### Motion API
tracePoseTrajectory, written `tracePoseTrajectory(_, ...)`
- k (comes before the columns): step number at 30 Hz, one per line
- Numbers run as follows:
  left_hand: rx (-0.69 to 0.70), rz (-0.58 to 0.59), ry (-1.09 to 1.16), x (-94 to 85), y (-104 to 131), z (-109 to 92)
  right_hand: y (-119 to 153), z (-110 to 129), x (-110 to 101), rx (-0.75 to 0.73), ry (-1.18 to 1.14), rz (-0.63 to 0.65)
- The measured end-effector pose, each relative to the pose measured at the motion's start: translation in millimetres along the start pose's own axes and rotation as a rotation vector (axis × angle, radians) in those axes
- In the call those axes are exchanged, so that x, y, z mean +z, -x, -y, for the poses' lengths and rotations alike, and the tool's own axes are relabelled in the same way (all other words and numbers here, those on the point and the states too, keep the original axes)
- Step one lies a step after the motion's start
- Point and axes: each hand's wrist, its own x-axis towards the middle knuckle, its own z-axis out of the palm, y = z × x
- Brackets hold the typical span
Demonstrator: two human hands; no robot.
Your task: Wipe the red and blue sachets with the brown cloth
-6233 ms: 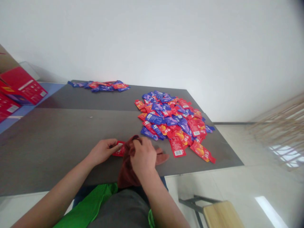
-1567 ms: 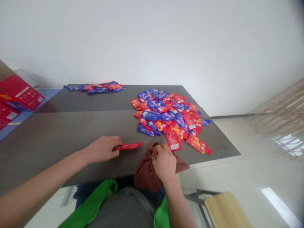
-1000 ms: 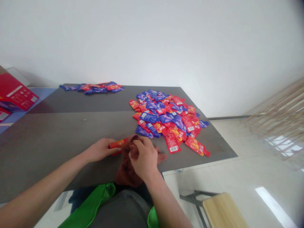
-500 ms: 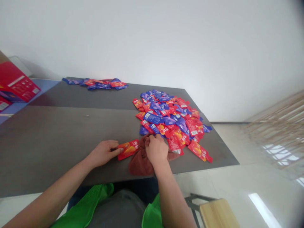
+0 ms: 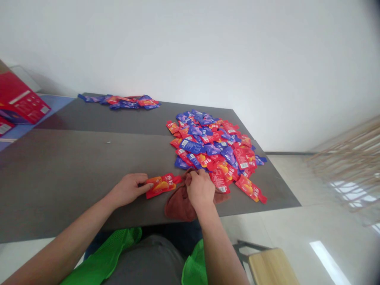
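Note:
My left hand (image 5: 132, 190) pinches the bottom end of a red spouted pouch (image 5: 162, 185) with orange fruit printed on it. The pouch lies almost flat above the table, its spout end pointing right. Just past that spout, my right hand (image 5: 201, 188) is closed on a reddish-brown cloth (image 5: 180, 205), bunched near the table's front edge. Part of the cloth spreads out to the right, under and beyond the wrist. Directly behind the cloth lies a big heap of red and purple-blue pouches (image 5: 212, 149).
Toward the back left, more pouches (image 5: 124, 101) lie in a long row near the wall. A red printed box (image 5: 22, 99) stands on a blue surface at far left. One loose red pouch (image 5: 251, 189) lies near the front right edge. A wooden-topped stool (image 5: 273, 267) is below.
My right hand and the cloth have shifted slightly right, away from the pouch. The pouch's spout end, covered by the cloth before, now shows. My left hand keeps its hold.

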Motion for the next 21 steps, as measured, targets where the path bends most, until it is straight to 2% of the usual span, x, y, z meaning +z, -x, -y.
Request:
tracePoseTrajectory(2,-0.010,-0.003,0.022,0.1,0,1,6,7,-9,-0.045,-0.047,-0.028)
tracePoseTrajectory(4,-0.022,-0.003,0.072,0.3,1,1,14,32,-11,-0.202,-0.150,-0.061)
tracePoseTrajectory(6,-0.030,0.002,0.120,0.3,1,0,18,59,-5,-0.390,-0.221,-0.034)
tracePoseTrajectory(8,-0.019,0.004,0.108,0.1,1,-2,18,70,5,-0.382,-0.221,0.011)
tracePoseTrajectory(11,0.004,-0.013,0.018,-0.5,1,-5,8,50,14,-0.202,-0.133,0.035)
tracePoseTrajectory(13,0.001,-0.017,0.003,-0.9,1,-4,2,25,11,-0.073,-0.063,0.033)
tracePoseTrajectory(15,-0.008,-0.012,0.010,-0.8,1,-2,2,12,3,-0.003,-0.033,0.017)
tracePoseTrajectory(17,-0.022,-0.015,0.017,-0.1,2,0,8,17,-5,-0.061,-0.069,-0.017)
tracePoseTrajectory(19,-0.023,-0.017,0.041,0.9,2,1,14,37,-7,-0.224,-0.137,-0.031)
tracePoseTrajectory(21,-0.010,-0.017,0.057,1.5,2,-1,17,56,-2,-0.352,-0.169,0.007)
